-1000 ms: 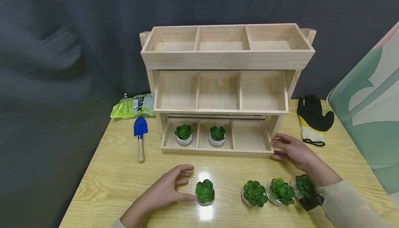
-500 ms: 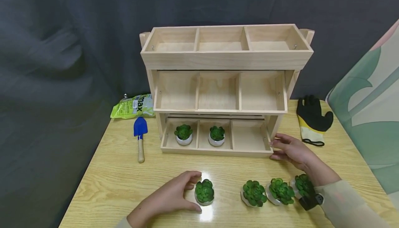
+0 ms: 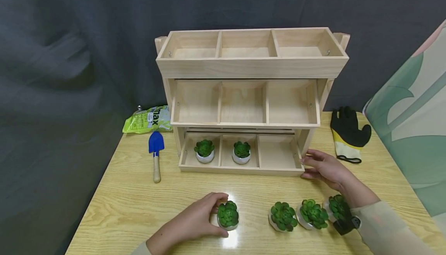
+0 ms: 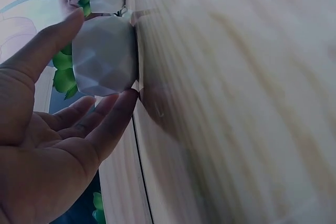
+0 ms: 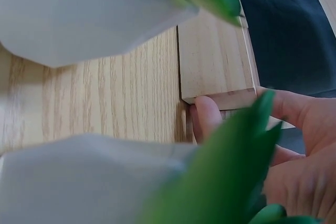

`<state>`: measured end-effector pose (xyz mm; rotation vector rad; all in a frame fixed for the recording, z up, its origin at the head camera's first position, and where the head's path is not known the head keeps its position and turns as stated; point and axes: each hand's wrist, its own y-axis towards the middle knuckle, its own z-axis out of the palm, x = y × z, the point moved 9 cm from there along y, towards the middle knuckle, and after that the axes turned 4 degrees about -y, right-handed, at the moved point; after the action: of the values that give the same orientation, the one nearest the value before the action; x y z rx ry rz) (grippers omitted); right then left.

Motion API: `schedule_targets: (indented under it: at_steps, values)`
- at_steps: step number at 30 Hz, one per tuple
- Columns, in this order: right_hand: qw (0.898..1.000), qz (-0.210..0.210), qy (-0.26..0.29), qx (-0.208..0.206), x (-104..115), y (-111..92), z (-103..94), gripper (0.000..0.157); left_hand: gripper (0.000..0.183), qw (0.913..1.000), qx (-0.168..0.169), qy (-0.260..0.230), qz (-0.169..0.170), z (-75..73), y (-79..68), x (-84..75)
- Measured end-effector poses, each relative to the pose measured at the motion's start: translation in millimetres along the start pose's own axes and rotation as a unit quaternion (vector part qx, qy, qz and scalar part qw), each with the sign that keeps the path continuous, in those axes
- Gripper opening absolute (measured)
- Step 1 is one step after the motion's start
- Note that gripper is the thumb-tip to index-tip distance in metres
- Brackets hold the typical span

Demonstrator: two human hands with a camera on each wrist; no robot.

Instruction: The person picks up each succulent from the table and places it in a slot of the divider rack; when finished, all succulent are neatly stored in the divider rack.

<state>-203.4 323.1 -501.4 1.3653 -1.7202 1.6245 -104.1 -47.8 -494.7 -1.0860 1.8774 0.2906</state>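
Observation:
My left hand (image 3: 198, 218) curves round a potted succulent (image 3: 228, 215) on the table, thumb on the near side and fingers on the far side. In the left wrist view its white faceted pot (image 4: 105, 56) sits between thumb and fingertips, which are right at its sides. My right hand (image 3: 324, 168) grips the front right corner of the bottom tray (image 3: 240, 170) of a three-tier wooden planter stand (image 3: 252, 68). In the right wrist view the thumb and fingers (image 5: 209, 116) hold that wooden corner. Two succulents (image 3: 204, 150) stand in the tray's left and middle compartments.
Three more potted succulents (image 3: 283, 217) stand in a row at front right, partly beneath my right forearm. A blue trowel (image 3: 156, 156) and a green bag (image 3: 148, 119) lie left of the stand. A black work glove (image 3: 349, 133) lies right of it.
My left hand has moved right, its thumb and fingers passing to either side of the succulent. The right hand keeps its grip on the tray corner.

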Motion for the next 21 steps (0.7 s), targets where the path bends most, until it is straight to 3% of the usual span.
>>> schedule_targets:
  at_steps: [11,21]
  values:
    - [1.0,0.004,0.001,-0.005,-0.5,-0.1,-1.3,0.077,0.067,0.9999,-0.007,-0.007,-0.011,0.5,2.4,2.8]
    - [1.0,0.004,0.001,-0.005,-0.2,-0.3,-0.7,0.076,0.064,0.9998,-0.022,0.001,-0.002,-1.8,1.6,0.5]
